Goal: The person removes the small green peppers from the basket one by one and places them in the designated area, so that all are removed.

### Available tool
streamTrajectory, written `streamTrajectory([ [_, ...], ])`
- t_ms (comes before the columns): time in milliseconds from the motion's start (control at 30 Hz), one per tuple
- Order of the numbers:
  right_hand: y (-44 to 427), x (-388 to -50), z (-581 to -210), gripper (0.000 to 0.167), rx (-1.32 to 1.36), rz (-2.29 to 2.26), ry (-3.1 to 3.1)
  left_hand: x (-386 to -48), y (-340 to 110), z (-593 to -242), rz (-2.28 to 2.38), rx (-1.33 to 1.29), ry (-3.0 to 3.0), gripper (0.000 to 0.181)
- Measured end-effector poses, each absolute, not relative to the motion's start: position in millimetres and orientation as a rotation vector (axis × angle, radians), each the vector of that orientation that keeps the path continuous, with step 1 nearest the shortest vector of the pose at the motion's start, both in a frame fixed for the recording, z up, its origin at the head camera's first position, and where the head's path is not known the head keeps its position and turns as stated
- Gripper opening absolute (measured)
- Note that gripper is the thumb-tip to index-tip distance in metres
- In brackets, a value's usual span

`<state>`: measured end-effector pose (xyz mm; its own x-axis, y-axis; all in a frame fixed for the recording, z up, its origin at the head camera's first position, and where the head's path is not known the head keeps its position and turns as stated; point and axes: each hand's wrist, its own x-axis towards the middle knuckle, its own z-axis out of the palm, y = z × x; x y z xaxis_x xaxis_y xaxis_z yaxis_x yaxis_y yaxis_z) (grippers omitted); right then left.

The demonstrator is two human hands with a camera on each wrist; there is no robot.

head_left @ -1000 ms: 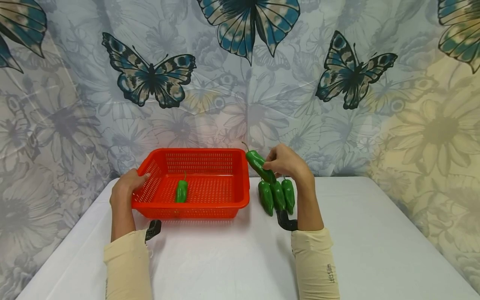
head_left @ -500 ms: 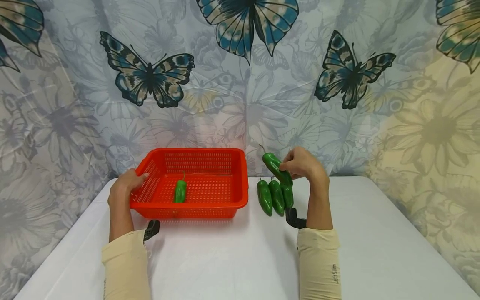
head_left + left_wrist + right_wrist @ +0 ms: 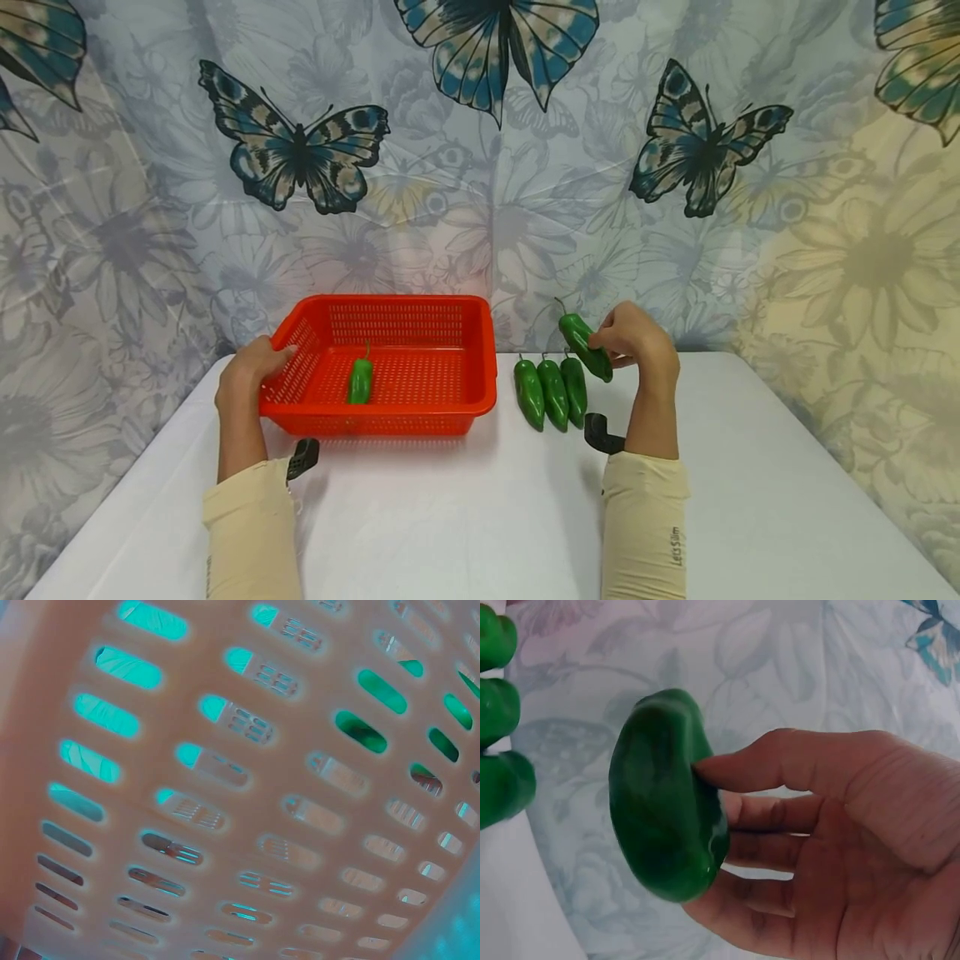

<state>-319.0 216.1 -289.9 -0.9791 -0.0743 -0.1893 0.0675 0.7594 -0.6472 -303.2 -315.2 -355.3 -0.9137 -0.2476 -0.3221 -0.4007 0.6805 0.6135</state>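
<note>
My left hand (image 3: 251, 367) grips the left rim of a red plastic basket (image 3: 420, 422), thumb over the inside of the wall. One green pepper (image 3: 361, 382) lies in that basket with its stem pointing away. My right hand (image 3: 636, 337) pinches another green pepper (image 3: 664, 802) between thumb and fingers, tilted and raised above the table. Left of it, three green peppers (image 3: 553, 396) lie side by side on the white table. The left wrist view is filled by the slotted basket wall (image 3: 225, 772), and the left hand is hidden there.
A white-covered table (image 3: 450, 517) extends to both sides of the basket. Behind it hangs a floral cloth (image 3: 525, 242) with butterfly prints, close to the table's far edge. Dark wrist-worn pieces (image 3: 602, 433) sit beneath each wrist.
My right hand has moved to the right with its pepper, from above the row of peppers to just right of it. The left hand and basket have stayed almost in place.
</note>
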Motion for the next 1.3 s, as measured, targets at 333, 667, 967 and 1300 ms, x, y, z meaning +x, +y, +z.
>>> streamTrajectory([
  [333, 233.1, -326.2, -307.7, 0.011, 0.160, -0.982, 2.722, -302.6, -316.2, -354.8, 1.037, -0.514, 2.689, 0.070],
  [667, 239.4, -328.4, -320.6, 0.043, 0.295, -0.902, 2.702, -303.7, -317.2, -355.7, 1.069, -0.513, 2.687, 0.071],
  [967, 246.0, -335.1, -337.1, 0.034, 0.317, -0.787, 2.633, -303.3, -315.7, -356.4, 1.050, -0.513, 2.701, 0.069],
  [1300, 248.7, -341.4, -351.3, 0.037, 0.280, -0.867, 2.582, -301.4, -315.6, -356.2, 1.066, -0.497, 2.700, 0.070],
])
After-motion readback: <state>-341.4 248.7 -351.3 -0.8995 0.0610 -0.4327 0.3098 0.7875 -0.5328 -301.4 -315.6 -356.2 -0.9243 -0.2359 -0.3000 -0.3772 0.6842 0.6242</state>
